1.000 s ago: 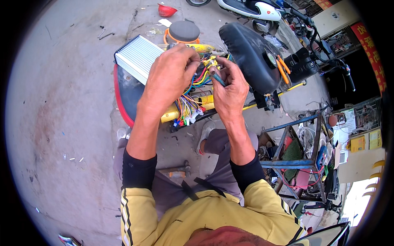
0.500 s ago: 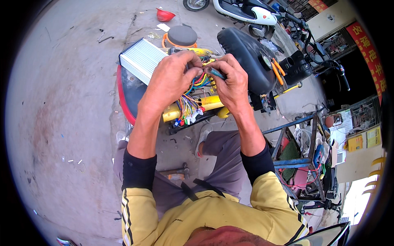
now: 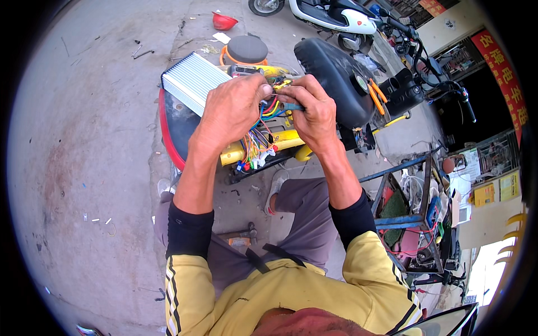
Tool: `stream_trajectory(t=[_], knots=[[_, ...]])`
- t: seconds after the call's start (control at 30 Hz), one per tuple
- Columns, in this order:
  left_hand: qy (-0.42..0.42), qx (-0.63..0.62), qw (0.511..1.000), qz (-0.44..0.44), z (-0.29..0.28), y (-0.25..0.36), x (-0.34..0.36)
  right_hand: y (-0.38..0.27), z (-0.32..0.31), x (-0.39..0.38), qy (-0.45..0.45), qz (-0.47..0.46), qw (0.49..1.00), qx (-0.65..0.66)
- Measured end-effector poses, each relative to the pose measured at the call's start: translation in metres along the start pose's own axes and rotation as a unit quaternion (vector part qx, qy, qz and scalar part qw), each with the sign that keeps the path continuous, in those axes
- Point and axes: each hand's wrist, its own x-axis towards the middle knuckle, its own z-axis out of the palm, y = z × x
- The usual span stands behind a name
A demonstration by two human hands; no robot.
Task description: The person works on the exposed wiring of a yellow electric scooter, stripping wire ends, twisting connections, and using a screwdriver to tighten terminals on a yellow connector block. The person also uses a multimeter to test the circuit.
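My left hand point(image 3: 232, 106) is closed, thumb and fingers pinched on a thin wire end over the yellow frame point(image 3: 234, 154) of an electric bike. Close beside it, my right hand point(image 3: 315, 112) curls round a small teal tool handle point(image 3: 292, 107), with its fingertips near the same wire. What the tool's tip looks like is hidden. Below the hands hangs a bundle of coloured wires point(image 3: 259, 147) with small plastic connectors. A silver finned controller box point(image 3: 193, 84) lies left of my left hand, on a dark seat with a red rim point(image 3: 164, 126).
A black tank-like cover point(image 3: 325, 73) stands right of my hands, with orange-handled pliers point(image 3: 377, 96) on it. Behind are a round grey stool point(image 3: 247, 49) and a red bowl point(image 3: 225, 21). A hammer point(image 3: 249, 232) lies between my legs. A cluttered metal rack point(image 3: 400, 221) stands at right.
My left thumb has moved up and its fingers have shifted on the wire. The teal handle in my right hand has turned closer to level. Both hands stay over the frame.
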Motion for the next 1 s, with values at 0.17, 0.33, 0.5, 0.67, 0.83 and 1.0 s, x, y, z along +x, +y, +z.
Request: stream_trajectory(t=[0.17,0.33,0.5,0.67,0.83,1.0], knots=[[-0.002,-0.016,1.0,-0.005,0.003,-0.001,0.002,0.004,0.004,-0.005,0.043,0.022,0.998,0.029],[0.022,-0.024,0.999,0.006,0.002,-0.003,0.001,0.008,-0.001,-0.016,0.111,0.059,0.992,-0.012],[0.031,-0.04,0.999,0.015,0.0,-0.005,0.001,0.009,0.0,-0.025,0.11,0.089,0.99,0.01],[0.031,-0.062,0.998,0.013,0.0,-0.003,0.001,0.002,0.002,-0.02,0.093,0.124,0.985,0.07],[0.035,-0.074,0.996,0.022,0.001,-0.004,0.001,-0.008,0.009,-0.015,0.067,0.128,0.983,0.111],[0.039,-0.101,0.993,0.038,0.0,-0.004,0.001,-0.002,0.008,-0.012,0.082,0.069,0.992,0.068]])
